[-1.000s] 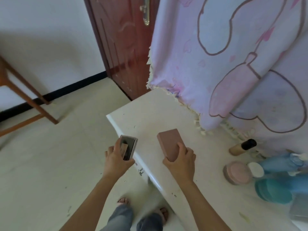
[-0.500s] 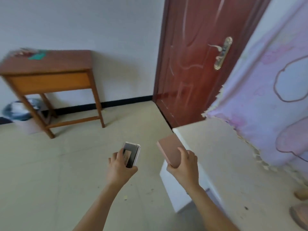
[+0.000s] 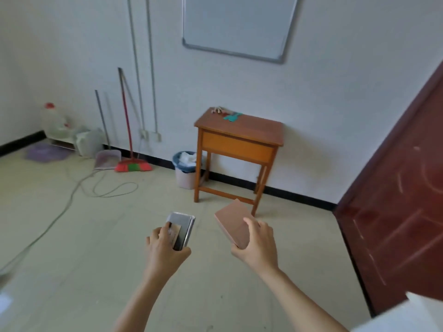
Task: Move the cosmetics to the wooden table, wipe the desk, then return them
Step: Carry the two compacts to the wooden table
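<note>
Partly: left hand [image 3: 165, 250] covers silver case [image 3: 183, 224], right hand [image 3: 257, 243] pink box [image 3: 232, 221].

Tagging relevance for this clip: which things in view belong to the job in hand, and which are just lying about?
Job in hand:
silver flat case in the left hand; pink rectangular box in the right hand; brown wooden table; white desk corner.

Lying about:
red broom; grey dustpan; blue-lined waste bin; grey-framed whiteboard; dark red door.
</note>
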Available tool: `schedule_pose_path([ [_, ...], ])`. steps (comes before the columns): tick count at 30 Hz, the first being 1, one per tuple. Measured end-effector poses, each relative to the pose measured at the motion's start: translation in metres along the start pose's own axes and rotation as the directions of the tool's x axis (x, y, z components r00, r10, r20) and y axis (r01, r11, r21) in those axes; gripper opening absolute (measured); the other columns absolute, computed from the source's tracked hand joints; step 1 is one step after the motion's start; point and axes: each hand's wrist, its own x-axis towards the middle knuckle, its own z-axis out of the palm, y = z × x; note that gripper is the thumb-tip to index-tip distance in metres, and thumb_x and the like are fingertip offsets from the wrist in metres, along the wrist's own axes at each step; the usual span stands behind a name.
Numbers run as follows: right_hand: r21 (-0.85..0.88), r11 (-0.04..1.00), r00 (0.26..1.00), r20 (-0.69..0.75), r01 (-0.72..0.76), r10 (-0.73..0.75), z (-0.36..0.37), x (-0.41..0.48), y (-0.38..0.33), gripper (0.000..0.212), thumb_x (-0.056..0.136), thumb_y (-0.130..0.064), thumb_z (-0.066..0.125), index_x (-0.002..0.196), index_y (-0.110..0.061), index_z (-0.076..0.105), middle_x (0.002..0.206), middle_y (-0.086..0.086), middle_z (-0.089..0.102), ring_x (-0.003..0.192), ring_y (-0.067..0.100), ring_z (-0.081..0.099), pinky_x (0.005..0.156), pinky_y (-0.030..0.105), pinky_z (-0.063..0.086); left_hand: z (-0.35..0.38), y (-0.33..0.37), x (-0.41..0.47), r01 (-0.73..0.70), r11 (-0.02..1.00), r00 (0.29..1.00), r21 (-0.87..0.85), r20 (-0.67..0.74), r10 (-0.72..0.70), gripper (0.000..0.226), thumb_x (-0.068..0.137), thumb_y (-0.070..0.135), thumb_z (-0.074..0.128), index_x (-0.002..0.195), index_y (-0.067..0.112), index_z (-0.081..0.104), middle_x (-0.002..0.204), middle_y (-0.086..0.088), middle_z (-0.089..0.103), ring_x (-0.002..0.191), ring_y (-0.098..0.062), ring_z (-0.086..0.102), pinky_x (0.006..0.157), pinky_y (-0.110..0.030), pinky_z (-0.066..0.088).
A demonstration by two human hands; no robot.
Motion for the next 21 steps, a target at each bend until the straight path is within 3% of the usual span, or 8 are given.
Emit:
schedule_pose_path([
  [6,0.003,0.994,0.993,-0.046,0.109,-0.109,-0.006,0.060,-0.017,0.075,0.072,-0.045,0.067,0.133,-0.027,0.028,0.129,0.001,0.033,0.115,0.016,0.032,0.088,0.025,0.043,-0.032,0.021,0.051,-0.066,0.994,0.993,0.081,-0.090,0.074,0.075,0.067,0.016,0.067,0.135,0.010,0.034,0.128,-0.009,0.040,0.111,-0.023,0.031,0.094,-0.036,0.037],
  [13,0.017,0.990,0.980,-0.147,0.138,-0.134,-0.029,0.151,0.008,0.074,0.073,-0.044,0.069,0.134,-0.025,0.030,0.128,0.002,0.034,0.113,0.015,0.032,0.086,0.024,0.043,-0.022,0.086,0.131,-0.152,0.976,0.979,0.157,-0.114,0.170,0.080,0.072,0.019,0.065,0.141,0.012,0.025,0.135,-0.010,0.035,0.120,-0.026,0.027,0.098,-0.036,0.032],
  [21,-0.031,0.985,0.980,-0.094,0.171,-0.173,-0.023,0.252,0.031,0.075,0.074,-0.047,0.068,0.134,-0.025,0.029,0.128,0.003,0.035,0.114,0.015,0.034,0.087,0.025,0.043,0.025,0.109,0.212,-0.077,0.992,0.990,0.102,-0.114,0.089,0.080,0.069,0.017,0.066,0.139,0.010,0.029,0.132,-0.012,0.036,0.118,-0.028,0.029,0.099,-0.039,0.033],
])
